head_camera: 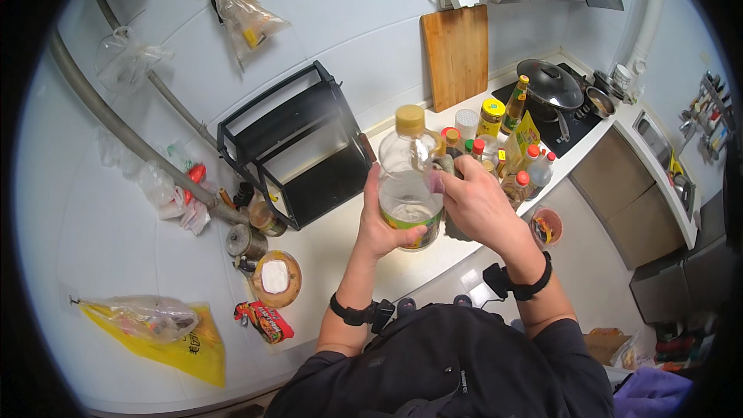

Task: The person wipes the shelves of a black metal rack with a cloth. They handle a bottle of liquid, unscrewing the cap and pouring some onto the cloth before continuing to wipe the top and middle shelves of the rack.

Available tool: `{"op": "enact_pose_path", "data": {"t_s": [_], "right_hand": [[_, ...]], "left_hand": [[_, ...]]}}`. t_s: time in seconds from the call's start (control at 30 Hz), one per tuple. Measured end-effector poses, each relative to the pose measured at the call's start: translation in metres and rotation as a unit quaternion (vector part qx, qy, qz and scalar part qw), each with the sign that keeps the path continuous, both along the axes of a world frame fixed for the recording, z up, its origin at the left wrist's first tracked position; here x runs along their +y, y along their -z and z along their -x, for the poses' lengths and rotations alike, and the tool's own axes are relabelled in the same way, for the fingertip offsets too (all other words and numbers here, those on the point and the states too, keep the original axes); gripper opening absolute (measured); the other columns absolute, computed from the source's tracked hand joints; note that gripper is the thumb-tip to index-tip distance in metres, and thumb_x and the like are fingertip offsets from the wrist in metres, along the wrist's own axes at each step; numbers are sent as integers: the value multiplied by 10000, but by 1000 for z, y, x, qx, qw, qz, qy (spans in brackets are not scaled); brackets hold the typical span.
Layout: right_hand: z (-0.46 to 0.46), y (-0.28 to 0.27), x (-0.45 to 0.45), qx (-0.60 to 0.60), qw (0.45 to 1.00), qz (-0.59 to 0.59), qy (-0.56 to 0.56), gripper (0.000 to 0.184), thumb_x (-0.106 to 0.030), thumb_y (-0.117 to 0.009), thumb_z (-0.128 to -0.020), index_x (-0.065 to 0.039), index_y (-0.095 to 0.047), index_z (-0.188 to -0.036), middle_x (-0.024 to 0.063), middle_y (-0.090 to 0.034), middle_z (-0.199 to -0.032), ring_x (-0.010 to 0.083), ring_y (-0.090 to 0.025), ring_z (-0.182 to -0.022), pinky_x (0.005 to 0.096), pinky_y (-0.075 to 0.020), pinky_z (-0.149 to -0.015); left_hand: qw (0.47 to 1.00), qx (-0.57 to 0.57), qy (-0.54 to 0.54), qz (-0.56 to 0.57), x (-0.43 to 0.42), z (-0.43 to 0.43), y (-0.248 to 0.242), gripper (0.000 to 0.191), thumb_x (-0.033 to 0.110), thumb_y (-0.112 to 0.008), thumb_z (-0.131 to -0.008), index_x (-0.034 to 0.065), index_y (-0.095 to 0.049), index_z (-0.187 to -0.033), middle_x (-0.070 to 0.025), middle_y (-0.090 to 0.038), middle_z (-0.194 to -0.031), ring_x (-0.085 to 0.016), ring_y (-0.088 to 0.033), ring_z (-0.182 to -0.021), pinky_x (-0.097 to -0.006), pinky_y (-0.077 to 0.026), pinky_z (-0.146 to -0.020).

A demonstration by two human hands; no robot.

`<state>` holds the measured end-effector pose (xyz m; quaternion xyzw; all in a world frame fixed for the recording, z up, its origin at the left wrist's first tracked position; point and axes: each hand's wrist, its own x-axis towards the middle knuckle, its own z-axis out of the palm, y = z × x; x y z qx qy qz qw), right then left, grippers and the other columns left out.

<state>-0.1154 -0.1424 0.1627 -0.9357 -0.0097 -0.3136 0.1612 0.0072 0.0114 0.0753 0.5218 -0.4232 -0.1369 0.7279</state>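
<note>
My left hand (377, 220) grips a large clear plastic bottle (409, 186) around its lower side. The bottle has a gold screw cap and a green-edged label, and is held above the white counter (334, 261). Bunched in my right hand (484, 200) is a grey cloth (455, 231), which hangs below the fingers. The right fingers are at the bottle's right side; whether the cloth presses on it is hard to see. Behind that hand are several condiment bottles, a yellow-lidded jar (490, 119) and a yellow pouch (522, 134).
A black two-tier rack (296, 145) stands left of the bottle. A wooden cutting board (455, 58) leans on the wall. On the right are a lidded wok (548, 90) and a cooktop (580, 125). A red packet (266, 322) lies at the near left; a bin (547, 226) is on the floor.
</note>
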Motion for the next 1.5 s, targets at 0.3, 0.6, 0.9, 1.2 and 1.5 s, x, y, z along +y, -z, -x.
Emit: {"op": "enact_pose_path", "data": {"t_s": [0.3, 0.6, 0.9, 1.2, 1.5], "right_hand": [[22, 8, -9, 25, 993, -97, -68, 394, 27, -649, -718, -75, -626, -1099, 132, -552, -852, 302, -579, -792, 383, -491, -700], [-19, 5, 1, -130, 983, -106, -76, 483, 67, -606, -677, -55, -592, -1143, 122, -561, -828, 288, -592, -734, 370, -497, -641], [11, 35, -29, 3, 999, -33, -17, 385, 1, -623, -692, -98, -624, -1065, 97, -536, -794, 284, -567, -731, 389, -489, -649], [-8, 27, 5, -91, 987, -125, -48, 481, 105, -574, -674, -74, -617, -1118, 146, -580, -927, 322, -577, -887, 374, -496, -756], [-29, 60, -19, -27, 754, -612, -236, 437, -37, -358, -918, 19, -409, -1349, 104, -475, -1344, 185, -445, -1240, 309, -316, -1064]], "left_hand": [[995, 89, 32, 14, -2, 7, 8, 1187, 251, -879, -575, 80, -120, -1472, -141, -346, -1392, -274, -399, -1277, -427, -356, -1052], [995, 93, 38, 28, -7, 6, -2, 1142, 238, -869, -602, 137, -131, -1469, -137, -376, -1374, -276, -444, -1237, -430, -415, -1014], [998, 66, 9, 21, 0, -6, -1, 1171, 213, -877, -585, 134, -115, -1471, -156, -415, -1339, -291, -475, -1217, -435, -417, -1012], [998, 36, 9, 44, -9, -8, 0, 1179, 218, -882, -581, 128, -116, -1473, -149, -392, -1364, -282, -455, -1234, -434, -403, -1023], [986, 120, 96, 62, -7, -6, -14, 1171, 201, -864, -575, 116, -116, -1472, -155, -394, -1361, -298, -458, -1236, -438, -393, -1031]]}}
